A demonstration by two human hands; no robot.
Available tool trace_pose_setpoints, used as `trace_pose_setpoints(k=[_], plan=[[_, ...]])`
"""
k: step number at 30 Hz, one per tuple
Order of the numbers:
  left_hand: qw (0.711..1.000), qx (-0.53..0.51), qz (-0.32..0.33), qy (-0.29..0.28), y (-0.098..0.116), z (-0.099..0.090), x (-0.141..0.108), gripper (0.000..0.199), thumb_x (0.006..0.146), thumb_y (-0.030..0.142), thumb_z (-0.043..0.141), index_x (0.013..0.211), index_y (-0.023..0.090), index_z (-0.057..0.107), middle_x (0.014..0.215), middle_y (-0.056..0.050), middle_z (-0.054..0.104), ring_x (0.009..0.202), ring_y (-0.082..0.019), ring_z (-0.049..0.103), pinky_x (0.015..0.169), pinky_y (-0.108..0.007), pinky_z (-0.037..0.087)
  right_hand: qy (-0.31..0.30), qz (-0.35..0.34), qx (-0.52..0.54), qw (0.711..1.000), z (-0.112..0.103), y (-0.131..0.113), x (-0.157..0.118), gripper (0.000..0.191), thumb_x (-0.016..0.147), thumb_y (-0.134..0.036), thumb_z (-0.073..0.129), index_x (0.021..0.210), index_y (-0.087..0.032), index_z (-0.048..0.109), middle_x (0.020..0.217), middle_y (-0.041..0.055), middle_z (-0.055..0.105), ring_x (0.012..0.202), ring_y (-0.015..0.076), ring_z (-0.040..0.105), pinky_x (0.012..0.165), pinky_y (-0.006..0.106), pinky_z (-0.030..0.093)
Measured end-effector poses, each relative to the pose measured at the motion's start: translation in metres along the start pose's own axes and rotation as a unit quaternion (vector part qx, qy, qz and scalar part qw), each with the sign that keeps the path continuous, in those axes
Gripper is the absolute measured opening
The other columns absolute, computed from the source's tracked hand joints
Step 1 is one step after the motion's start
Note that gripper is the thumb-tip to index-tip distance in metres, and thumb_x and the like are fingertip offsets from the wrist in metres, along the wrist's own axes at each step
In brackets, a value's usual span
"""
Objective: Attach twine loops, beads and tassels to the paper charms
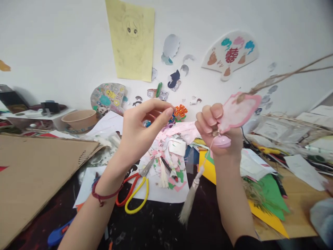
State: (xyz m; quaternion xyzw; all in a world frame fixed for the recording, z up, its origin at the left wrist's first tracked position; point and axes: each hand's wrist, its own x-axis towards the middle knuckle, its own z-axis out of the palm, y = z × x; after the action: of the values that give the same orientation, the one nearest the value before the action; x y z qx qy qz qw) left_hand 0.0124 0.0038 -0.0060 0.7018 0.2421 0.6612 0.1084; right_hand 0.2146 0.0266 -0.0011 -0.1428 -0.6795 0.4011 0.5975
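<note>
My right hand point(206, 121) is raised with its fingers curled around a hanging ornament. This has a pale pink, dark-edged panel point(240, 108), brown twine point(275, 78) stretching off to the upper right, a lilac bell-shaped piece point(222, 141) below and a white tassel point(191, 199) dangling over the dark table. To its left, apart from the ornament, my left hand point(139, 130) is up in a pinch, thumb and fingertips close together; anything between them is too small to make out. Red-and-yellow-handled scissors point(140, 184) lie below it, beside a second white tassel point(163, 173).
Pink and green scraps cover a white sheet point(166, 195). An orange beaded flower point(180, 111) stands behind. Cardboard point(44, 166) fills the left side, near a tan bowl point(79, 119). Green paper point(270, 194) and yellow paper lie right. A painted fan point(231, 53) hangs on the wall.
</note>
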Motion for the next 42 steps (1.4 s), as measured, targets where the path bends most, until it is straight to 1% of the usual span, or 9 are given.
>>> trace_pose_setpoints(k=[5, 11, 17, 21, 24, 28, 32, 36, 42], plan=[[1.000, 0.011, 0.010, -0.011, -0.004, -0.001, 0.001, 0.011, 0.090, 0.035, 0.073, 0.087, 0.025, 0.077, 0.079, -0.001, 0.076, 0.068, -0.014, 0.067, 0.059, -0.028, 0.054, -0.021, -0.018, -0.034, 0.999, -0.007, 0.007, -0.001, 0.050, 0.071, -0.060, 0.077, 0.073, -0.027, 0.040, 0.069, -0.0033, 0.030, 0.056, 0.0147, 0.031, 0.049, 0.031, 0.028], [0.998, 0.042, 0.024, -0.029, -0.008, -0.002, 0.002, 0.008, 0.090, 0.032, 0.073, 0.087, 0.025, 0.077, 0.078, 0.000, 0.077, 0.066, -0.015, 0.068, 0.060, -0.030, 0.053, -0.032, -0.034, 0.027, 0.999, -0.011, 0.016, 0.001, 0.060, 0.078, -0.059, 0.070, 0.067, -0.024, 0.023, 0.063, -0.0041, 0.021, 0.050, 0.0142, 0.025, 0.046, 0.031, 0.029], [0.997, 0.062, 0.041, -0.034, -0.010, -0.003, 0.003, 0.008, 0.090, 0.031, 0.072, 0.087, 0.026, 0.078, 0.079, 0.000, 0.078, 0.063, -0.015, 0.067, 0.059, -0.030, 0.054, -0.074, -0.046, 0.050, 0.995, -0.010, 0.028, 0.002, 0.062, 0.074, -0.071, 0.070, 0.066, -0.027, 0.028, 0.059, -0.0051, 0.019, 0.048, 0.0141, 0.020, 0.042, 0.031, 0.024], [0.996, 0.069, 0.043, -0.037, -0.014, -0.004, 0.004, 0.009, 0.089, 0.031, 0.073, 0.084, 0.025, 0.077, 0.077, 0.000, 0.078, 0.062, -0.015, 0.067, 0.059, -0.030, 0.053, -0.097, -0.060, 0.146, 0.983, -0.005, 0.026, 0.004, 0.056, 0.075, -0.054, 0.078, 0.060, -0.027, 0.032, 0.055, -0.0058, 0.018, 0.043, 0.0135, 0.020, 0.039, 0.030, 0.024], [0.993, 0.103, 0.013, -0.061, -0.017, -0.004, 0.004, 0.010, 0.089, 0.028, 0.070, 0.084, 0.024, 0.076, 0.078, 0.001, 0.078, 0.065, -0.015, 0.067, 0.062, -0.029, 0.052, -0.159, -0.056, 0.241, 0.956, -0.004, 0.023, 0.009, 0.049, 0.081, -0.045, 0.077, 0.056, -0.026, 0.038, 0.050, -0.0061, 0.023, 0.037, 0.0126, 0.025, 0.035, 0.029, 0.026], [0.982, 0.153, -0.051, -0.096, -0.021, -0.003, 0.003, 0.013, 0.092, 0.022, 0.064, 0.090, 0.020, 0.077, 0.084, 0.000, 0.078, 0.072, -0.013, 0.068, 0.068, -0.027, 0.051, -0.287, -0.047, 0.366, 0.884, -0.006, 0.022, 0.017, 0.040, 0.092, -0.033, 0.067, 0.060, -0.025, 0.046, 0.052, -0.0055, 0.040, 0.041, 0.0117, 0.042, 0.038, 0.026, 0.036], [0.978, 0.180, -0.048, -0.098, -0.026, -0.004, 0.002, 0.013, 0.090, 0.020, 0.063, 0.088, 0.019, 0.076, 0.080, 0.001, 0.077, 0.072, -0.013, 0.067, 0.068, -0.027, 0.048, -0.311, -0.046, 0.398, 0.862, -0.007, 0.022, 0.021, 0.040, 0.093, -0.030, 0.067, 0.061, -0.023, 0.045, 0.059, -0.0047, 0.050, 0.045, 0.0102, 0.048, 0.043, 0.025, 0.041], [0.962, 0.238, -0.049, -0.121, -0.035, -0.004, 0.002, 0.015, 0.090, 0.020, 0.060, 0.086, 0.019, 0.075, 0.081, 0.000, 0.077, 0.073, -0.015, 0.067, 0.069, -0.029, 0.046, -0.293, -0.049, 0.387, 0.873, -0.009, 0.023, 0.022, 0.037, 0.091, -0.032, 0.070, 0.060, -0.024, 0.050, 0.057, -0.0048, 0.049, 0.043, 0.0109, 0.047, 0.040, 0.026, 0.040], [0.911, 0.357, -0.072, -0.192, -0.055, -0.003, -0.001, 0.020, 0.093, 0.024, 0.055, 0.089, 0.020, 0.075, 0.088, -0.003, 0.078, 0.078, -0.020, 0.068, 0.071, -0.032, 0.043, -0.266, -0.059, 0.366, 0.890, -0.014, 0.027, 0.020, 0.035, 0.068, -0.023, 0.086, 0.059, -0.026, 0.052, 0.055, -0.0069, 0.046, 0.039, 0.0101, 0.040, 0.037, 0.026, 0.036]])
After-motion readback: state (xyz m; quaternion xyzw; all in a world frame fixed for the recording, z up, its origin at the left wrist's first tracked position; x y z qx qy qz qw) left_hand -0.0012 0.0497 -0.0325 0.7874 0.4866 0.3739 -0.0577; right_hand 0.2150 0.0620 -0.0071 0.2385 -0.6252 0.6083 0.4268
